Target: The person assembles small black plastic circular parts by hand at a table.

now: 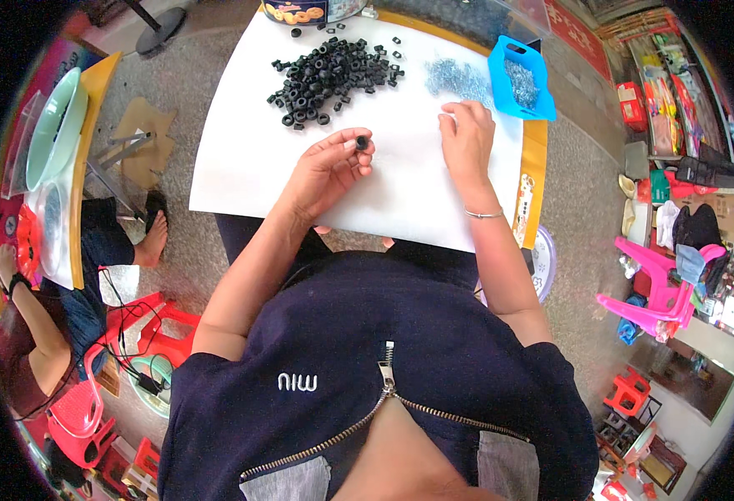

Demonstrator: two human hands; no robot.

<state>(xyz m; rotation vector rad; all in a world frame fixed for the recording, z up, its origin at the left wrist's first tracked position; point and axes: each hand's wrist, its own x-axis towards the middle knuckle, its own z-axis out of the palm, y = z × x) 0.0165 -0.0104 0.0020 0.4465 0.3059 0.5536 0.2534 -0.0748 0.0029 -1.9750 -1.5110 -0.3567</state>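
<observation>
Soft, even daylight fills the room; the white sheet [250,159] shines bright without harsh glare, shadows stay faint, and the fisheye bends edges into a black rim.

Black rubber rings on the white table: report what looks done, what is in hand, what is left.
Done: no finished pile can be told apart. In hand: the left hand pinches one black rubber ring; the right hand reaches to the scattered small silvery metal parts beside the blue plastic tray. Left: a large heap of black rubber rings lies on the white table.
</observation>
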